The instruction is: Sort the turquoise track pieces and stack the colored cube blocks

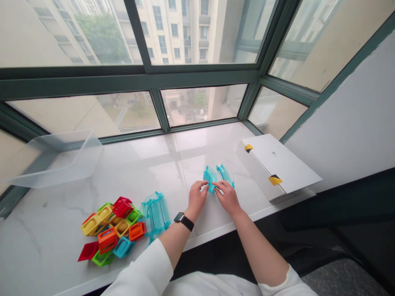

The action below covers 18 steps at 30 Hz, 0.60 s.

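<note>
My left hand and my right hand meet at the near end of a curved, see-through turquoise track piece. Thumbs and fingertips of both hands pinch it, and its far end points toward the window. Just right of it, above my right hand, lies a narrower turquoise track piece on the white surface. To the left of my left forearm, which wears a black watch, more turquoise track pieces lie grouped together. My fingers partly cover the pinched end, so its joint cannot be made out.
A pile of red, yellow, green, orange and blue plastic blocks lies at the left. Behind it stands a clear plastic bin. A white box with yellow-black tabs is at the right. The marble-look counter ends at windows.
</note>
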{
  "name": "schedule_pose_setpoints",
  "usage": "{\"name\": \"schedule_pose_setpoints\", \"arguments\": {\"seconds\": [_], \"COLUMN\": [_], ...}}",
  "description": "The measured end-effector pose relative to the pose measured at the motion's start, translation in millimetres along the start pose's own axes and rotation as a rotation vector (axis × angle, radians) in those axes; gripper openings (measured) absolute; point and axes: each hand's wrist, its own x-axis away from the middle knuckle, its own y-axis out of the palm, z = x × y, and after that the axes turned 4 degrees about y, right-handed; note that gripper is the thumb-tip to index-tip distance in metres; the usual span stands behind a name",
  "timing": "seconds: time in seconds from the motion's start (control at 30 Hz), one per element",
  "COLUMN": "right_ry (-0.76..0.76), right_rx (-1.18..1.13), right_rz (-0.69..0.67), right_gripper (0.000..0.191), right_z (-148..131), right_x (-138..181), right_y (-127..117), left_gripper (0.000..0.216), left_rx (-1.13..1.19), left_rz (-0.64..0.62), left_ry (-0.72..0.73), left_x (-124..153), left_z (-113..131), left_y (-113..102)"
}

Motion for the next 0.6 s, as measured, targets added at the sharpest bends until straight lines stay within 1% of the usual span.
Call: {"name": "schedule_pose_setpoints", "arguments": {"seconds": [0.37, 0.6], "right_ry": [0.011, 0.018], "right_rx": [-0.016, -0.013], "right_rz": [0.003, -0.007], "right_gripper": [0.033, 0.034], "right_z": [3.9, 2.4], "right_x": [2.5, 1.8], "right_y": [0.5, -1.2], "left_gripper": [0.014, 0.015], "left_rx": [0.058, 0.072], "left_rz": [-0.016, -0.009], "left_ry": [-0.081, -0.095], "left_x": [-2.1, -1.8], "left_z": [-1.0, -0.7], "left_y": [1.1, 2.3]}}
